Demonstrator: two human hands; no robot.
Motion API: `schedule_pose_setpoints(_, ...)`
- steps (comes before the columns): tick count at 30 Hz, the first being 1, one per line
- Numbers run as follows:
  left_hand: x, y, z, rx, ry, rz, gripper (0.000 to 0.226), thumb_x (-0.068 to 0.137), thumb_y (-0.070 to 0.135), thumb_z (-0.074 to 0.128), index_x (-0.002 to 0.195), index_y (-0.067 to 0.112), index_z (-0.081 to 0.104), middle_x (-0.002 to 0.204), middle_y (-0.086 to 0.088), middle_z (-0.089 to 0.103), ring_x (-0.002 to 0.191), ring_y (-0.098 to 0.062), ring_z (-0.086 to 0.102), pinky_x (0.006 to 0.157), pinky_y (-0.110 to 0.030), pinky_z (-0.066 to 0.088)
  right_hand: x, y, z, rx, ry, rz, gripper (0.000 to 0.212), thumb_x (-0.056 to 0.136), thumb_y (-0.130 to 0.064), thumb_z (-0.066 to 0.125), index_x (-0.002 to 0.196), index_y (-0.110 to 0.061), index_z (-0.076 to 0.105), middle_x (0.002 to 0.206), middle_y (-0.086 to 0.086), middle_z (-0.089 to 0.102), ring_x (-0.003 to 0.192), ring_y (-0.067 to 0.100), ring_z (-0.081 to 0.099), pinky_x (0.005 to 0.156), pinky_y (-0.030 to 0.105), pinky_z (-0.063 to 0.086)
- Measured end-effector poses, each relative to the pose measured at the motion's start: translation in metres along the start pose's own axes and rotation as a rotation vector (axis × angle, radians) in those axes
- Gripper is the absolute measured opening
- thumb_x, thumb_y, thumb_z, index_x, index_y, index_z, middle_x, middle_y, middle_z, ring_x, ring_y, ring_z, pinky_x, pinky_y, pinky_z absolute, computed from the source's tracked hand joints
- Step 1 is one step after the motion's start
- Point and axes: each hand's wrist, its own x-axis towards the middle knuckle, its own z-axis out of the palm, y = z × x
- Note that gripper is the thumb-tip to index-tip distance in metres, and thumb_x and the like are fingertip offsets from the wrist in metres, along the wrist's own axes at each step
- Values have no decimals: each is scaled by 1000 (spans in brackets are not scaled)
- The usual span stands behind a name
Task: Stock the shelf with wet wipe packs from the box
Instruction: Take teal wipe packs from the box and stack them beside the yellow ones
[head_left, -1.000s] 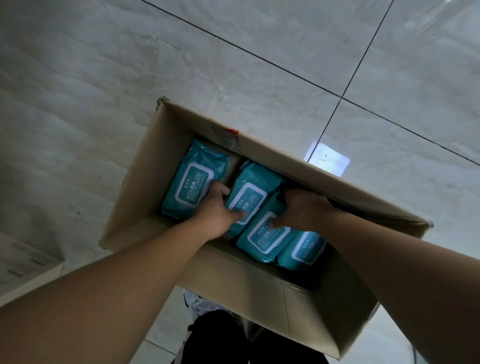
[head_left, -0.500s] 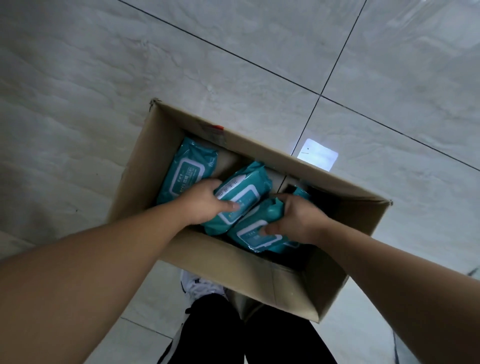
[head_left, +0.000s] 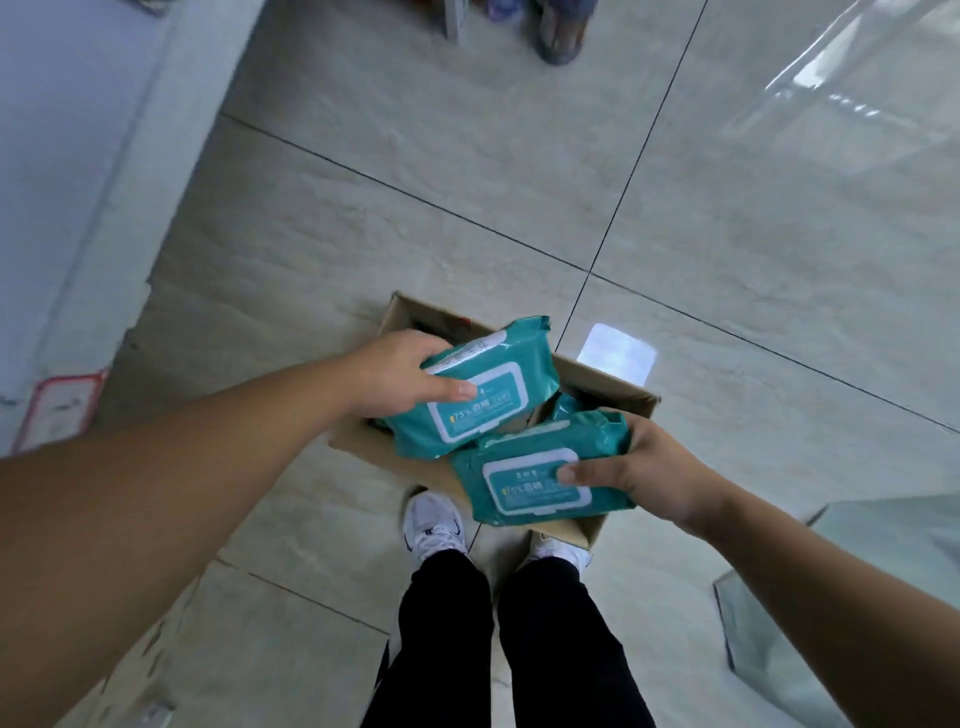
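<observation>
Got a teal wet wipe pack in each hand. The left pack is in my left hand, with my thumb lying across the white label flap on top and the other fingers curled under the far edge, so it's a proper grip. The right pack sits in my right hand the same way, thumb pressed on the label and fingers wrapped round the end. Both are face up, held in the air over the cardboard box. The left one's lower edge overlaps the top of the right one, but I can't tell if they actually touch.

The box is open on the floor right in front of my feet, and the packs cover most of its opening. A bit of another teal pack shows down inside, between the two I'm holding.

The floor is pale glossy tile with dark grout lines, and there's a bright patch of reflected light just past the box's far side. My white sneakers poke out from black trousers, and the box's near corner hides part of the right one. There's a white wall off to the left, a glassy clear sheet lower right, and someone else's blurry shoe at the very top.
</observation>
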Motion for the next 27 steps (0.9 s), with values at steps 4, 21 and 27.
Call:
schedule_pose_setpoints(4, -65, 70, -43, 88, 10, 65, 49, 70, 60, 75, 104, 26, 72, 97, 4, 78, 87, -13, 75, 86, -45, 60, -71, -54, 21, 68, -37, -115, 42, 81, 7, 73, 122, -2, 63, 117, 11, 75, 107, 30, 72, 86, 35, 61)
schedule_pose_setpoints(21, -461, 323, -195, 355, 322, 209, 42, 76, 64, 72, 110, 40, 68, 105, 15, 74, 93, -5, 71, 89, -41, 59, -383, -322, 116, 64, -137, -646, 48, 77, 4, 79, 121, 1, 64, 118, 18, 73, 105, 38, 72, 84, 39, 62)
schedule_pose_setpoints(27, -604, 352, -205, 382, 503, 210, 28, 83, 52, 73, 108, 39, 69, 103, 16, 75, 92, -5, 72, 88, -39, 59, -456, -385, 165, -42, -305, -787, 46, 81, 8, 73, 124, 0, 61, 121, 18, 72, 110, 37, 70, 88, 39, 61)
